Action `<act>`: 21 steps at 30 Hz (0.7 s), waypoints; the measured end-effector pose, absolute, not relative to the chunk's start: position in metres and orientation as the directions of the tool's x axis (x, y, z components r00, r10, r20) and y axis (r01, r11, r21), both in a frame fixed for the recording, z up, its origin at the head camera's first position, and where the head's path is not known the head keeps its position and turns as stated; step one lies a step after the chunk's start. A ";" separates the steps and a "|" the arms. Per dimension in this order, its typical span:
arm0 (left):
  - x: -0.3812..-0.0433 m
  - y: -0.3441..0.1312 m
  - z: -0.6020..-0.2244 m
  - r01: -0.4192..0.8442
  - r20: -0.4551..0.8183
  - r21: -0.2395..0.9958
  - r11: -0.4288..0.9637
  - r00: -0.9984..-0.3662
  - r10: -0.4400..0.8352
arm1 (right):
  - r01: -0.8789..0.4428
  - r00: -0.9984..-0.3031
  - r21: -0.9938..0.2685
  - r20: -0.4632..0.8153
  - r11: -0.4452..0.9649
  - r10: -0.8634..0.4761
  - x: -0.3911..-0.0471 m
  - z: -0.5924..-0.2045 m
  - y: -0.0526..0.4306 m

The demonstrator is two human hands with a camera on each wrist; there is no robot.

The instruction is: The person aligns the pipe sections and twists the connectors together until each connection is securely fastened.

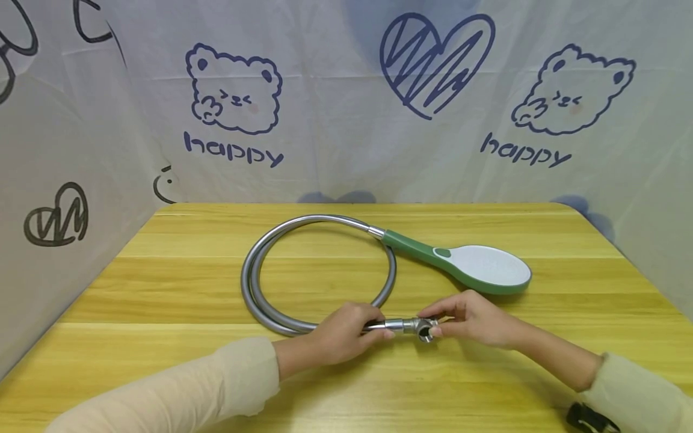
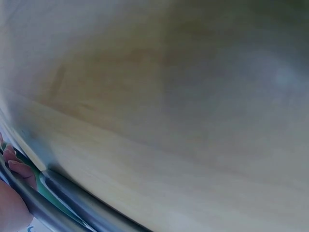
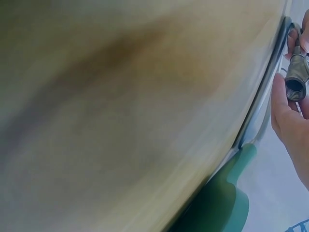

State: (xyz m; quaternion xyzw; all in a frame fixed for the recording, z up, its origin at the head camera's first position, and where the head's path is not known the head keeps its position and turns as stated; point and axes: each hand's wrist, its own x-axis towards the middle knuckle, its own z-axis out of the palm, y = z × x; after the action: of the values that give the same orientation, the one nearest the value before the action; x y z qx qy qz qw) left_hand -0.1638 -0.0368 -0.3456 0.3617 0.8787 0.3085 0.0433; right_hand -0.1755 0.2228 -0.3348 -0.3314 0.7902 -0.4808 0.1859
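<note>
In the head view my left hand [image 1: 346,334] grips the chrome end [image 1: 394,325] of a coiled grey shower hose [image 1: 246,273]. A metal tee fitting [image 1: 425,328] meets that end, and my right hand [image 1: 479,322] pinches it between thumb and fingers. Whether the joint is threaded together I cannot tell. At the hose's other end is a green and white shower head [image 1: 489,264], lying behind my right hand. The right wrist view shows the fitting's threaded opening [image 3: 295,88]. Along the bottom left of the left wrist view, my fingers [image 2: 21,170] curl round the hose.
Everything lies on a yellow wooden table [image 1: 178,288]. White curtains [image 1: 335,120] with drawn bears and hearts stand behind it and at both sides. A small black object [image 1: 590,416] shows by my right sleeve [image 1: 639,391].
</note>
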 end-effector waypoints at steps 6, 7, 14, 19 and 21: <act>-0.163 -0.036 -0.345 0.602 0.140 0.578 0.552 -0.739 0.659 | -0.318 -0.715 -0.901 0.023 0.296 -0.698 -0.175 -0.336 0.223; -0.163 -0.036 -0.344 0.599 0.136 0.579 0.554 -0.741 0.658 | -0.314 -0.717 -0.903 0.022 0.294 -0.697 -0.175 -0.336 0.223; -0.163 -0.036 -0.345 0.602 0.142 0.584 0.545 -0.736 0.661 | -0.246 -0.697 -0.948 0.028 0.203 -0.717 -0.174 -0.339 0.224; -0.163 -0.036 -0.344 0.601 0.143 0.588 0.541 -0.736 0.662 | -0.238 -0.684 -0.956 0.041 0.170 -0.729 -0.173 -0.340 0.223; -0.163 -0.036 -0.344 0.596 0.136 0.590 0.545 -0.738 0.660 | -0.244 -0.679 -0.956 0.046 0.166 -0.732 -0.173 -0.341 0.223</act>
State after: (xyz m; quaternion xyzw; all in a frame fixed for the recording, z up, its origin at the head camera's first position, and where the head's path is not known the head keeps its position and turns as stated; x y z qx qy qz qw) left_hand -0.1631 -0.0364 -0.3441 0.3581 0.8773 0.3154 0.0510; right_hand -0.1725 0.2232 -0.3407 -0.3339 0.7309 -0.5527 0.2210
